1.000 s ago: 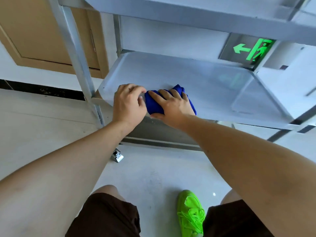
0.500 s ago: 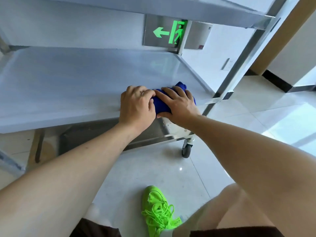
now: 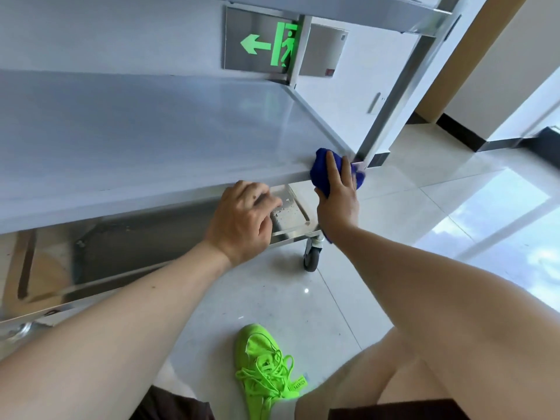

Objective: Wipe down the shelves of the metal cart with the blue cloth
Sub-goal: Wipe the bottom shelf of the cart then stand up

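The metal cart's middle shelf (image 3: pixel 145 137) fills the left and centre of the view. My right hand (image 3: pixel 338 197) presses the bunched blue cloth (image 3: pixel 321 172) against the shelf's front right corner, beside the upright post (image 3: pixel 391 107). My left hand (image 3: pixel 242 222) is off the cloth, fingers curled over the shelf's front edge a little to the left. Below shows the bottom shelf (image 3: pixel 145 237) with water drops near its right end.
A caster wheel (image 3: pixel 312 256) sits under the cart's right corner. A green exit sign (image 3: pixel 266 45) hangs on the wall behind. My green shoe (image 3: pixel 266 374) and bare knee are on the tiled floor. The upper shelf (image 3: pixel 348 7) overhangs at the top.
The cloth has slid right along the shelf's front edge to the corner post. My left hand has come off the cloth and stays on the edge.
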